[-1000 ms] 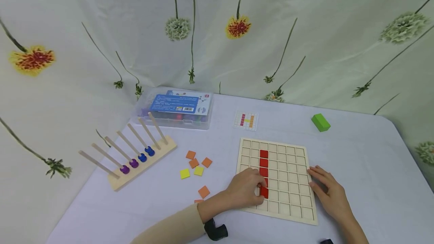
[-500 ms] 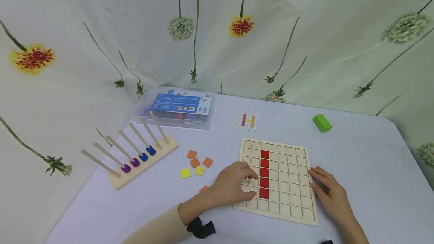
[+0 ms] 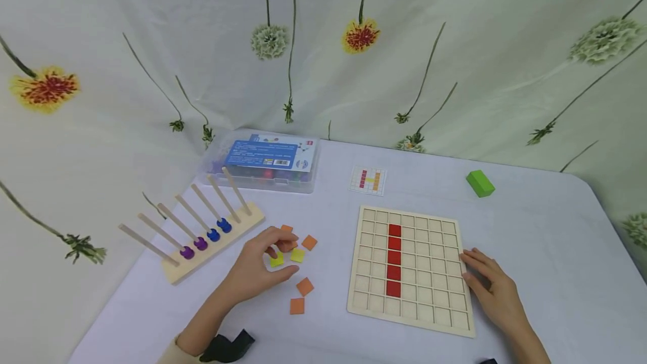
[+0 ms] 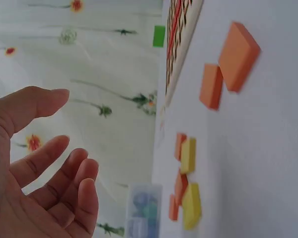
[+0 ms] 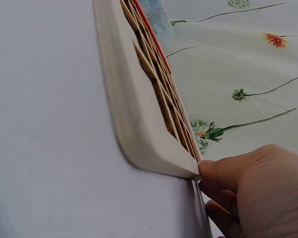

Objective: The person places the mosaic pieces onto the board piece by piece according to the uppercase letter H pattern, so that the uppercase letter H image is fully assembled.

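Note:
My left hand (image 3: pixel 253 270) hovers over a group of small square tiles, thumb and fingers parted and nothing between them. Under and beside its fingers lie a yellow tile (image 3: pixel 297 255), another yellow tile (image 3: pixel 276 260) partly covered, and orange tiles such as this orange tile (image 3: pixel 309 242). In the left wrist view the hand (image 4: pixel 49 183) is bare-palmed above the tablecloth. My right hand (image 3: pixel 494 291) rests against the right edge of a wooden grid board (image 3: pixel 429 312), its thumb tip (image 5: pixel 208 171) touching the rim. A column of several red tiles (image 3: pixel 393 257) sits in the board's grid.
Two orange tiles lie nearer me, one an orange tile (image 3: pixel 297 306). To the left stands a peg stand (image 3: pixel 174 274) with purple and blue beads. Behind are a clear plastic box (image 3: pixel 298 185), a pattern card (image 3: pixel 367 181) and a green block (image 3: pixel 480 183).
My left hand has let go of the lowest red tile in the column and moved left, off the board, to the loose tiles. The right hand stays at the board's edge.

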Motion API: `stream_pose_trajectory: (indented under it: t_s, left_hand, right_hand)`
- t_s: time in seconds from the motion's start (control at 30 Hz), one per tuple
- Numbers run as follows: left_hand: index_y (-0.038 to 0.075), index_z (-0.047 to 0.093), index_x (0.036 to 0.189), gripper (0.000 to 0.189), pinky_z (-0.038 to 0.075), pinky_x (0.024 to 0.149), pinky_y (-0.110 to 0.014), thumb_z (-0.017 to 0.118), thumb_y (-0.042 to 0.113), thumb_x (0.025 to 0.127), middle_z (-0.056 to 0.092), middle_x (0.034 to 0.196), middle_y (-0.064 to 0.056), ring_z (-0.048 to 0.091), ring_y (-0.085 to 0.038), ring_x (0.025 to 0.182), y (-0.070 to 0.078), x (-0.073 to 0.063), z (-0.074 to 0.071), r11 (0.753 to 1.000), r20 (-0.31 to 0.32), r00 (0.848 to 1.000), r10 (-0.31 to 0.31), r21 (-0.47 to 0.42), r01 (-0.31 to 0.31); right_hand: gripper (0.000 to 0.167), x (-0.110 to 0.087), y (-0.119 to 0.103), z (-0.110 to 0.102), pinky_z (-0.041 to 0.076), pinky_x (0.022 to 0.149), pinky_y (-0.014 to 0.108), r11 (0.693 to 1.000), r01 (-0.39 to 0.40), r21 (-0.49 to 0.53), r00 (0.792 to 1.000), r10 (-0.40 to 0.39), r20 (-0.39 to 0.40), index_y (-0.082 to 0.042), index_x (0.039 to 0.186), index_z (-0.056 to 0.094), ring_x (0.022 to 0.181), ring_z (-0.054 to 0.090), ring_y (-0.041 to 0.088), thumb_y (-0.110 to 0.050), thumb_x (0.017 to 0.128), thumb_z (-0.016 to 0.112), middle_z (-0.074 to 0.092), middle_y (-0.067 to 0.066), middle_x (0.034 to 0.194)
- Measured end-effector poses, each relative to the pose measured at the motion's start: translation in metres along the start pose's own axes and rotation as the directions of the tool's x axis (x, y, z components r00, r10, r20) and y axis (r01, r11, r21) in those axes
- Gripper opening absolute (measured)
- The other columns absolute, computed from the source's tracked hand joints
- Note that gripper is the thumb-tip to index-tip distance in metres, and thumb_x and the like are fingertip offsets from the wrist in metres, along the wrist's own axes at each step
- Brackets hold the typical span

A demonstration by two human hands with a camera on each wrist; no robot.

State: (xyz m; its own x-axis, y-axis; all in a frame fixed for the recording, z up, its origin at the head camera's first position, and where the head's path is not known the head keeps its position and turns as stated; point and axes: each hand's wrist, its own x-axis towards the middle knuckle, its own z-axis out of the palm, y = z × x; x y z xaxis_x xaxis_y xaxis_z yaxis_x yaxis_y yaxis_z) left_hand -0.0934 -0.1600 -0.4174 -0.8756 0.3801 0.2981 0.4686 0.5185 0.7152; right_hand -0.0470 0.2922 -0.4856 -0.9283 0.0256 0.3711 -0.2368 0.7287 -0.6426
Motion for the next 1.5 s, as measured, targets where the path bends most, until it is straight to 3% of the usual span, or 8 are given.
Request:
stream_pose_trajectory:
  t_s: [0.17,0.3,0.43,0.67,0.9,1.2,1.5]
  left_hand:
    - [0.005,0.065,0.115,0.050,0.052,0.071,-0.022,0.087,0.010,0.070,0.067,0.100,-0.007,0.058,-0.013,0.084,-0.035,-0.015,-0.012,0.998,-0.094,0.994,-0.056,0.031,0.059]
    - [0.005,0.065,0.114,0.049,0.052,0.070,-0.021,0.087,0.011,0.071,0.066,0.099,-0.006,0.058,-0.012,0.082,-0.054,-0.024,-0.012,0.995,-0.104,0.990,-0.097,0.007,0.099]
    - [0.006,0.065,0.114,0.048,0.051,0.071,-0.020,0.086,0.011,0.071,0.065,0.098,-0.005,0.058,-0.011,0.081,-0.063,-0.028,-0.009,0.988,-0.082,0.985,-0.153,-0.025,0.152]
    - [0.009,0.066,0.113,0.047,0.049,0.071,-0.020,0.087,0.015,0.071,0.065,0.096,0.001,0.055,-0.006,0.080,-0.070,-0.028,-0.003,0.977,-0.062,0.975,-0.214,-0.003,0.214]
    - [0.010,0.068,0.109,0.044,0.048,0.069,-0.020,0.087,0.015,0.070,0.064,0.094,0.004,0.054,-0.005,0.079,-0.075,-0.028,0.001,0.978,-0.072,0.976,-0.205,0.022,0.207]
    - [0.016,0.073,0.104,0.037,0.047,0.073,-0.019,0.087,0.016,0.071,0.056,0.098,0.007,0.049,-0.006,0.085,-0.070,-0.028,0.011,0.956,-0.057,0.967,-0.250,0.144,0.255]
    - [0.014,0.074,0.103,0.033,0.047,0.072,-0.019,0.085,0.011,0.072,0.056,0.098,0.006,0.049,-0.007,0.084,-0.066,-0.026,0.013,0.951,-0.078,0.963,-0.260,0.152,0.269]
  right_hand:
    - [0.034,0.001,-0.002,0.001,0.012,0.105,-0.001,1.000,0.004,0.010,1.000,-0.004,-0.001,0.003,0.119,0.066,0.126,0.023,-0.027,0.002,0.085,0.068,0.060,0.022,0.129]
    - [0.034,0.002,-0.003,0.002,0.011,0.107,0.001,1.000,0.009,0.015,1.000,-0.009,-0.003,0.003,0.119,0.066,0.126,0.023,-0.026,0.002,0.086,0.068,0.060,0.023,0.128]
    - [0.033,0.003,-0.002,0.002,0.011,0.108,0.002,1.000,0.017,0.013,1.000,-0.017,-0.001,0.004,0.119,0.065,0.126,0.023,-0.026,0.003,0.085,0.068,0.060,0.023,0.128]
    - [0.033,0.001,-0.002,0.001,0.011,0.105,0.000,1.000,-0.001,0.007,1.000,0.001,0.005,0.004,0.119,0.065,0.126,0.022,-0.027,0.001,0.086,0.067,0.060,0.022,0.130]
    - [0.033,0.001,0.000,0.000,0.011,0.104,-0.001,1.000,-0.008,0.003,1.000,0.008,0.012,0.003,0.120,0.065,0.126,0.022,-0.026,0.000,0.087,0.067,0.059,0.022,0.131]
    - [0.034,0.000,0.001,0.001,0.010,0.106,0.000,1.000,0.005,0.013,1.000,-0.005,0.000,0.005,0.119,0.065,0.126,0.023,-0.027,0.002,0.086,0.068,0.060,0.023,0.129]
    - [0.034,0.000,0.000,0.000,0.010,0.105,0.000,1.000,0.008,0.007,1.000,-0.008,-0.004,0.004,0.119,0.065,0.126,0.023,-0.027,0.002,0.086,0.068,0.060,0.023,0.129]
